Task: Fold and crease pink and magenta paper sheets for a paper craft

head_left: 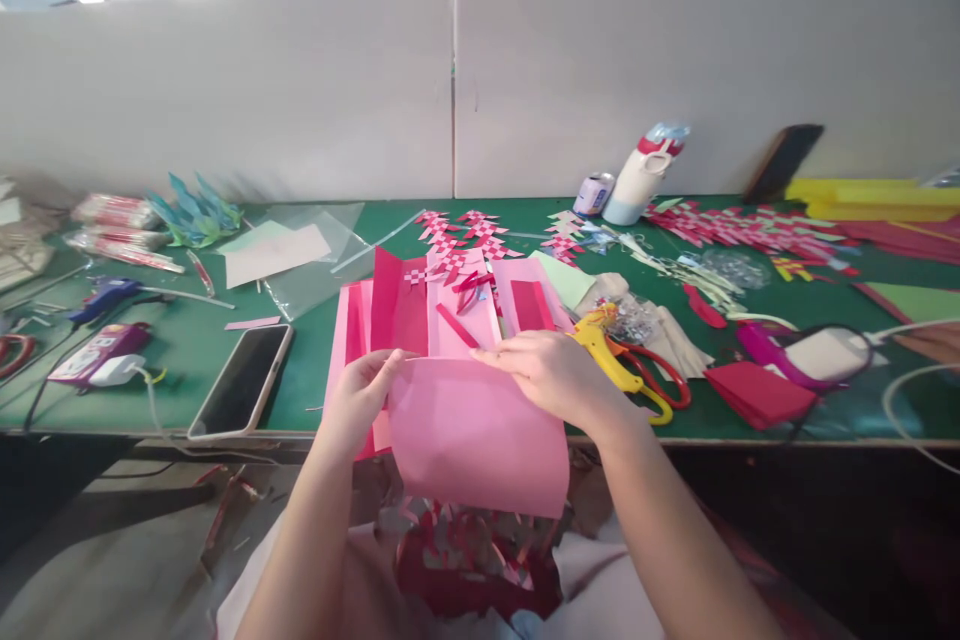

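A pink paper sheet (480, 435) bends down over the table's front edge. Its top left corner is pinched between the thumb and fingers of my left hand (366, 392). My right hand (551, 370) grips the top edge toward the right, fingers lying along it and thumb hidden. Beneath and behind it are more pink and red paper sheets (405, 310), with loose red strips (456, 325) on top. Woven red-and-pink paper pieces (454, 245) lie just beyond. Yellow-handled scissors (611, 360) and a red-handled pair (660, 370) rest close to my right hand.
Left on the green table (330, 315) are a phone (244, 380), a blue glue gun (109, 300) and a power strip (101, 355). A bottle (637, 182) and can (592, 194) stand at the back. Cables (907, 400) trail at right. Paper scraps (480, 540) hang below the sheet.
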The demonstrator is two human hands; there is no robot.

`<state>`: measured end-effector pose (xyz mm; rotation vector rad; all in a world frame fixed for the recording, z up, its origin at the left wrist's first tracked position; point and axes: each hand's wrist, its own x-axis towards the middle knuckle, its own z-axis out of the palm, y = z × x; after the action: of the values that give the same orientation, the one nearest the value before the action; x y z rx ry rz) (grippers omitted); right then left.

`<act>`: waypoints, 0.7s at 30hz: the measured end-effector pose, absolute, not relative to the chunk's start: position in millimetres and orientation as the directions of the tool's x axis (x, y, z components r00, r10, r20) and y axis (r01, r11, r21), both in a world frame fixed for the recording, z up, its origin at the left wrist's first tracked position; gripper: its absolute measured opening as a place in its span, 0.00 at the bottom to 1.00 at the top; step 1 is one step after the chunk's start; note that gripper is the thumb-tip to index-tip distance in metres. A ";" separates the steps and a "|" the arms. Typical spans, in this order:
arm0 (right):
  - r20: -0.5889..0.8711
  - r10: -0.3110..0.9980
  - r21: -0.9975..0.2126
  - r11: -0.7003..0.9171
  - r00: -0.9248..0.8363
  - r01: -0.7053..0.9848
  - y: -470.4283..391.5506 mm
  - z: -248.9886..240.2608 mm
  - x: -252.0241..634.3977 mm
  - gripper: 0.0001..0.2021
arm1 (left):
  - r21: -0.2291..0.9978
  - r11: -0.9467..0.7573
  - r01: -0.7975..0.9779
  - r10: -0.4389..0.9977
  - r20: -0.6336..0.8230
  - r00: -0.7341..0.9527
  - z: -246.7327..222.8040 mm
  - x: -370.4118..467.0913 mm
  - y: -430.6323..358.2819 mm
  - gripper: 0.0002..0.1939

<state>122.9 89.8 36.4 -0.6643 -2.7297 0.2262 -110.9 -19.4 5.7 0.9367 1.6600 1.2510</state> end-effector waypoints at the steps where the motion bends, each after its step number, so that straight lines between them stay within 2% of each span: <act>1: 0.276 0.464 -0.217 0.883 -0.841 0.416 89.7 36.2 122.9 0.24 | 0.971 0.227 0.076 0.907 -0.182 -0.380 5.9 -110.3 -19.0 0.27; 4: 0.266 0.471 -0.226 0.878 -0.841 0.421 89.8 36.9 123.1 0.25 | 0.973 0.219 0.073 0.902 -0.173 -0.397 6.8 -109.2 -19.1 0.25; 7: 0.229 0.515 -0.303 0.844 -0.826 0.443 88.0 41.5 124.3 0.19 | 0.978 0.189 0.093 0.903 -0.136 -0.408 8.2 -107.3 -20.8 0.23; 9: 0.223 0.547 -0.394 0.807 -0.807 0.439 84.8 45.8 124.9 0.15 | 0.974 0.159 0.164 0.905 -0.077 -0.417 9.9 -105.0 -22.5 0.21; 13: 0.244 0.613 -0.557 0.723 -0.752 0.409 75.4 52.7 122.1 0.14 | 0.932 0.091 0.351 0.917 0.059 -0.394 13.5 -99.0 -26.5 0.17; 21: 0.147 0.594 -0.665 0.652 -0.791 0.366 65.0 62.0 112.5 0.13 | 0.864 0.009 0.504 0.939 0.166 -0.301 16.2 -89.5 -35.3 0.15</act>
<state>112.5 65.0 62.0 -0.7613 -2.5185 0.9016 -89.5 -35.3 16.2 1.4768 1.8280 1.2363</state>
